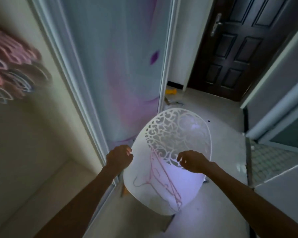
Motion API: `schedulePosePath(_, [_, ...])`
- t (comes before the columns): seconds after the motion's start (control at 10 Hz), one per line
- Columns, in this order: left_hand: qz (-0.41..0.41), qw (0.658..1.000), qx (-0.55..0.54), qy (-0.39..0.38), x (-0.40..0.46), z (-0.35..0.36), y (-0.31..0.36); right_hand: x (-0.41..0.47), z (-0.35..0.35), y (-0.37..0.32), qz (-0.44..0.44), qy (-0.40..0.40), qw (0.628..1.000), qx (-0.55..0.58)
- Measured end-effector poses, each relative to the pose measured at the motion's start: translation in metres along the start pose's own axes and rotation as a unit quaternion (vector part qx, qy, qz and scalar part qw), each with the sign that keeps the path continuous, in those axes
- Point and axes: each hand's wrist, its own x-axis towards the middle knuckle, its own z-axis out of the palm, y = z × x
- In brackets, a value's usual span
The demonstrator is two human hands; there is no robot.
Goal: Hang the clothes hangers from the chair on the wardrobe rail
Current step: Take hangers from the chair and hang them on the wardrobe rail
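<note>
At the upper left of the frame, blurred pink hangers (10,66) hang inside the wardrobe. Right of them runs the wardrobe's white door frame (72,79). The left hand (119,156) hovers by the left rim of the white chair (162,200), fingers loosely curled, holding nothing. Thin pink clothes hangers (159,181) lie on the seat, below and between both hands, untouched. The right hand (193,160) hovers over the chair's cut-out back, fingers relaxed and spread. Bare floor (222,165) lies right of the chair.
</note>
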Motion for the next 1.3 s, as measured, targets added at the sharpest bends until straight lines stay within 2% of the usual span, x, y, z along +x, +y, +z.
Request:
schedulePosePath(0.2, [-0.093,0.990,-0.041,-0.095,0.063,0.100,-0.018,0.040,0.080,0.064,0.068,-0.096,0.993,0.031])
schedulePosePath(0.4, [-0.215,0.955,-0.093,-0.179,0.131,0.205,-0.067,0.099,0.161,0.093,0.085,-0.151,0.984,0.032])
schedulePosePath(0.5, [-0.308,0.916,-0.164,-0.198,0.156,0.261,-0.093,0.141,0.211,0.101,0.092,-0.168,0.979,0.063])
schedulePosePath(0.6, [-0.375,0.866,-0.235,-0.231,0.166,0.308,-0.112,0.180,0.265,0.098,0.104,-0.146,0.980,0.082])
schedulePosePath(0.7, [-0.418,0.821,-0.312,-0.231,0.165,0.346,-0.120,0.204,0.308,0.087,0.133,-0.089,0.982,0.104])
schedulePosePath(0.8, [-0.434,0.778,-0.427,-0.157,0.165,0.374,-0.115,0.216,0.341,0.080,0.151,-0.022,0.986,0.074])
schedulePosePath(0.9, [-0.437,0.711,-0.547,-0.060,0.163,0.388,-0.101,0.218,0.352,0.075,0.133,0.013,0.990,0.044])
schedulePosePath(1.0, [-0.417,0.695,-0.584,0.052,0.165,0.390,-0.088,0.218,0.350,0.076,0.105,-0.016,0.993,0.060])
schedulePosePath(1.1, [-0.430,0.684,-0.588,0.035,0.165,0.386,-0.073,0.215,0.338,0.079,0.138,-0.056,0.974,0.169])
schedulePosePath(1.2, [-0.432,0.739,-0.517,-0.015,0.165,0.379,-0.059,0.212,0.332,0.085,0.176,-0.107,0.942,0.266])
schedulePosePath(1.3, [-0.332,0.802,-0.492,-0.063,0.164,0.363,-0.039,0.205,0.328,0.097,0.186,-0.144,0.905,0.356])
